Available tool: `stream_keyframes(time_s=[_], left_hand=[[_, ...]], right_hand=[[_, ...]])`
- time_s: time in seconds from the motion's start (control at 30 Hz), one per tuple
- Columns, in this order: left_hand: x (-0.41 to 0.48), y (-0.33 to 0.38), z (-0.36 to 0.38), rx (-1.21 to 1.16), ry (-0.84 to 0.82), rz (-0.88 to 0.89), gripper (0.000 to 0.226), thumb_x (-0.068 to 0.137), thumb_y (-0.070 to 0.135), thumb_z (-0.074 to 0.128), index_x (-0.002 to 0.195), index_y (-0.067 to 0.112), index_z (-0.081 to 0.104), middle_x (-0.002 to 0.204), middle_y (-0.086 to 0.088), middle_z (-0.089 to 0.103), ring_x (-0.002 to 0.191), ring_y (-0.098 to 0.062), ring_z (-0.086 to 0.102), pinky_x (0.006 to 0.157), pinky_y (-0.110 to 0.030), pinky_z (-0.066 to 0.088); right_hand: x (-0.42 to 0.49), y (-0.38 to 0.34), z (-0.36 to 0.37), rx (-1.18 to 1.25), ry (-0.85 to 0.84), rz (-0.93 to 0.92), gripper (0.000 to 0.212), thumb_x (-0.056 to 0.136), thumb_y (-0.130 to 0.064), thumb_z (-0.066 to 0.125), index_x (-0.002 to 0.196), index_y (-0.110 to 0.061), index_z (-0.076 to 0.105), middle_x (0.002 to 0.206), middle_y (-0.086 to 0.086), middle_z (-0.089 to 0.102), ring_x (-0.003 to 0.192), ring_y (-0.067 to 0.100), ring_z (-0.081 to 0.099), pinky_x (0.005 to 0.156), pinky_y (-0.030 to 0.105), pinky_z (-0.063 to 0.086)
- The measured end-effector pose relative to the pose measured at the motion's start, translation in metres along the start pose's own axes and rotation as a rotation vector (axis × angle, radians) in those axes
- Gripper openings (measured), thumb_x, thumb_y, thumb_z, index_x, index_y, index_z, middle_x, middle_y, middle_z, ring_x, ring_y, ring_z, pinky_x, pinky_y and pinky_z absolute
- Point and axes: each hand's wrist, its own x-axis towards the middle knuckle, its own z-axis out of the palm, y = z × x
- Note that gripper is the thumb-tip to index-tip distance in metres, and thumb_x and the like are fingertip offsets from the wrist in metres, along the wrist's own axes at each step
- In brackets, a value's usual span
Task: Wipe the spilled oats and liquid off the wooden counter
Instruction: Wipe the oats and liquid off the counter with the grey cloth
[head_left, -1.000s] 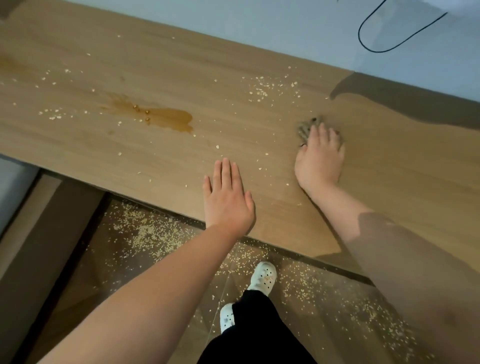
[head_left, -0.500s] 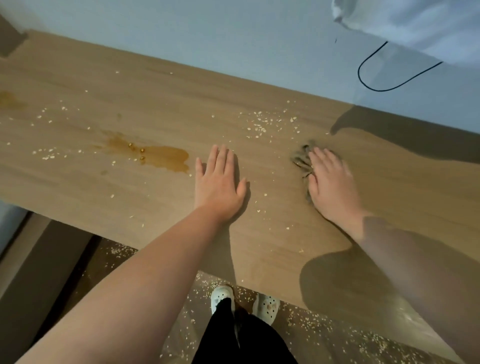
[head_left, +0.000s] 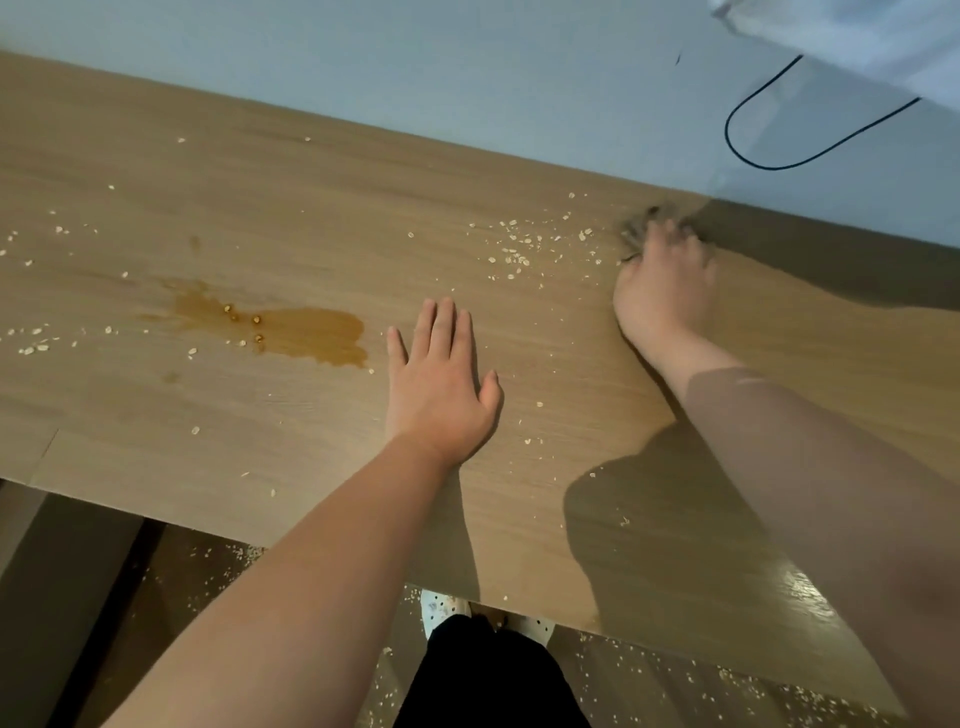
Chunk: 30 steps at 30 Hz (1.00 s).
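The left hand (head_left: 441, 384) lies flat on the wooden counter (head_left: 260, 187), palm down, fingers straight, gripping nothing, just right of the brown liquid puddle (head_left: 311, 335). The right hand (head_left: 665, 291), arm outstretched, bears on a crumpled cloth (head_left: 641, 228) at the back edge beside scattered oats (head_left: 519, 249). Blur hides whether its fingers clench it.

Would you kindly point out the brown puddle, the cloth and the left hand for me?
brown puddle (head_left: 311, 335): head view, middle of the wet patch.
cloth (head_left: 635, 232): head view, the crumpled part that shows.
left hand (head_left: 441, 387): head view, back of the hand.
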Motion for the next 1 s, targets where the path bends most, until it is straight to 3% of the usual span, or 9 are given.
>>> stream_keyframes(time_s=[0.07,0.13,0.2,0.27,0.33,0.43,0.53,0.73,1.0], left_hand=[[0.000,0.000,-0.001,-0.007,0.005,0.004,0.073,0.099,0.047,0.029,0.158,0.011,0.008,0.166,-0.007,-0.001,0.152,-0.022,-0.010,0.121,-0.052,-0.005],[0.000,0.000,-0.001,-0.003,-0.002,0.010,0.073,0.099,0.047,0.028,0.158,0.011,0.007,0.166,-0.007,-0.001,0.152,-0.022,-0.011,0.121,-0.052,-0.005],[0.000,0.000,-0.001,-0.002,-0.002,0.012,0.073,0.099,0.047,0.028,0.158,0.011,0.006,0.166,-0.007,-0.001,0.152,-0.022,-0.011,0.121,-0.051,-0.005],[0.000,0.000,-0.001,0.000,0.001,0.015,0.073,0.099,0.047,0.027,0.158,0.011,0.006,0.166,-0.007,-0.002,0.152,-0.022,-0.012,0.121,-0.051,-0.006],[0.000,0.000,0.000,-0.004,0.005,0.016,0.073,0.099,0.047,0.027,0.158,0.011,0.006,0.166,-0.007,-0.002,0.152,-0.023,-0.012,0.120,-0.051,-0.006],[0.001,0.000,0.000,-0.013,0.008,0.021,0.073,0.099,0.046,0.028,0.158,0.010,0.007,0.166,-0.008,-0.002,0.152,-0.023,-0.011,0.120,-0.050,-0.007],[0.001,0.000,0.001,-0.015,0.008,0.023,0.073,0.099,0.046,0.029,0.158,0.010,0.007,0.166,-0.009,-0.002,0.152,-0.024,-0.011,0.120,-0.050,-0.007],[0.001,-0.001,0.001,-0.008,0.004,0.021,0.073,0.099,0.047,0.027,0.158,0.011,0.004,0.166,-0.008,-0.005,0.152,-0.023,-0.013,0.120,-0.050,-0.007],[0.000,0.000,-0.001,-0.015,0.006,0.018,0.073,0.099,0.046,0.028,0.158,0.010,0.004,0.166,-0.009,-0.004,0.152,-0.023,-0.012,0.120,-0.049,-0.007]], right_hand=[[-0.021,0.001,-0.003,0.034,-0.083,-0.280,0.051,0.100,-0.020,0.038,0.150,-0.013,0.034,0.158,0.007,0.030,0.146,0.026,0.023,0.121,0.046,0.014],[-0.033,0.016,-0.009,0.077,-0.194,-0.448,0.050,0.101,-0.017,0.039,0.151,-0.015,0.032,0.158,0.003,0.027,0.147,0.022,0.020,0.122,0.044,0.009],[-0.030,0.036,-0.016,0.158,-0.196,-0.400,0.050,0.100,-0.015,0.042,0.150,-0.015,0.034,0.156,0.002,0.032,0.146,0.023,0.024,0.121,0.044,0.014],[-0.013,0.048,-0.017,0.254,-0.077,-0.178,0.047,0.098,-0.013,0.045,0.145,-0.011,0.040,0.149,0.008,0.042,0.140,0.027,0.034,0.118,0.041,0.022],[0.009,0.041,-0.014,0.224,0.040,0.019,0.044,0.097,-0.013,0.046,0.141,-0.010,0.044,0.143,0.013,0.048,0.136,0.030,0.039,0.116,0.043,0.027],[0.035,0.008,-0.006,0.163,0.057,0.116,0.046,0.098,-0.016,0.043,0.144,-0.014,0.040,0.146,0.012,0.045,0.139,0.029,0.035,0.115,0.045,0.025],[0.046,-0.018,0.002,0.196,0.016,0.052,0.048,0.099,-0.017,0.041,0.146,-0.014,0.036,0.152,0.007,0.036,0.143,0.025,0.027,0.117,0.045,0.020],[0.049,-0.030,0.004,0.161,-0.085,-0.231,0.051,0.097,-0.012,0.042,0.147,-0.013,0.037,0.153,0.005,0.037,0.144,0.023,0.027,0.119,0.044,0.017],[-0.019,-0.027,-0.007,0.265,-0.277,-0.562,0.049,0.098,-0.007,0.046,0.146,-0.019,0.042,0.154,-0.003,0.037,0.145,0.019,0.026,0.121,0.044,0.010]])
